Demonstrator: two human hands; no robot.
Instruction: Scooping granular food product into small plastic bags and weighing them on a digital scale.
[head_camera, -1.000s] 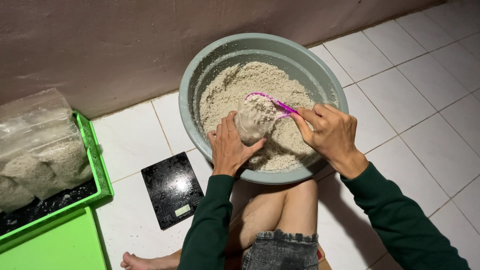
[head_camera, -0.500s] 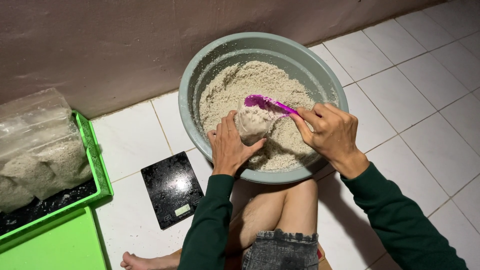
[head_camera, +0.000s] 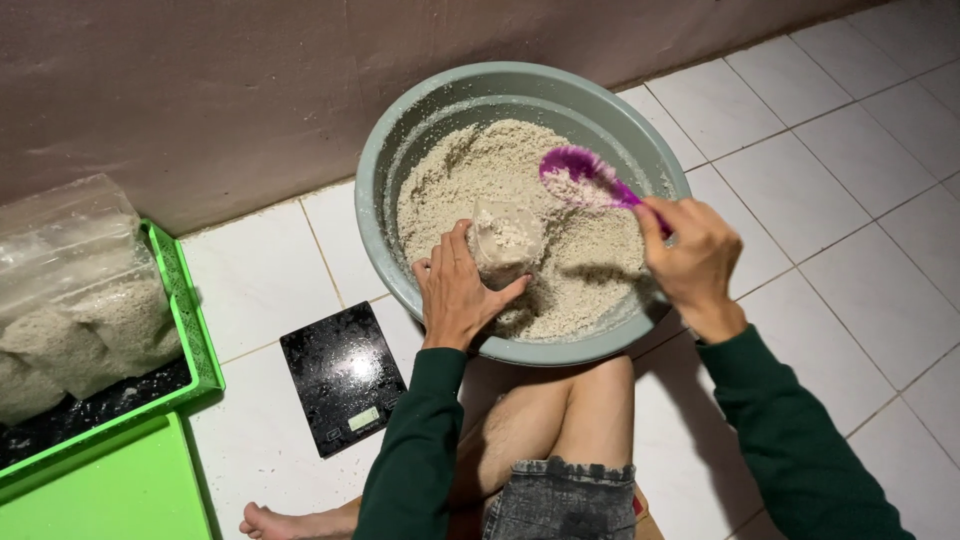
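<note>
Left hand (head_camera: 458, 295) grips a part-filled clear bag (head_camera: 507, 235); right hand (head_camera: 690, 258) holds a loaded purple scoop (head_camera: 580, 180); basin (head_camera: 385, 175) mostly full.

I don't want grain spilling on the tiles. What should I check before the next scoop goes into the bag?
1. Left hand holds the small clear bag upright: ok.
2. Bag mouth open and facing up: ok.
3. Bag stays over the basin, not the floor: ok.
4. Pink scoop loaded and held in the right hand with a firm grip: ok.
5. Scoop above the bag mouth: not ok, it is off to the side.
6. Room left in the bag: cannot tell.
</note>
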